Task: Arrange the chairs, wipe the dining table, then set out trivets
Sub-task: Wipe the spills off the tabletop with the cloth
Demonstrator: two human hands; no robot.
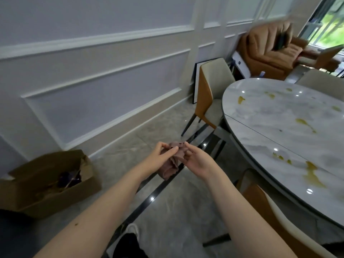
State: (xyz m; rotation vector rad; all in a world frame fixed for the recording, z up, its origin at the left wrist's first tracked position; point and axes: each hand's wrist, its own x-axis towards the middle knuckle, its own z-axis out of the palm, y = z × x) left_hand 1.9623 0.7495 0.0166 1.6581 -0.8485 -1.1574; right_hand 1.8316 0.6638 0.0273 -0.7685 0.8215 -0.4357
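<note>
Beside the glossy marble table point(275, 116), fingers point(172, 150) pinch a crumpled cloth point(172, 164).

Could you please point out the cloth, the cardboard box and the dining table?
cloth point(172, 167): head view, crumpled middle below the hands.
cardboard box point(55, 199): head view, near side wall.
dining table point(260, 116): head view, bare marble top.

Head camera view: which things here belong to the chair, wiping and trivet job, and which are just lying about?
Part of the job:
cloth, held by left hand and right hand
stained dining table
dining chair
near chair

Just lying about:
cardboard box
brown armchair
picture frame leaning on the wall
</note>
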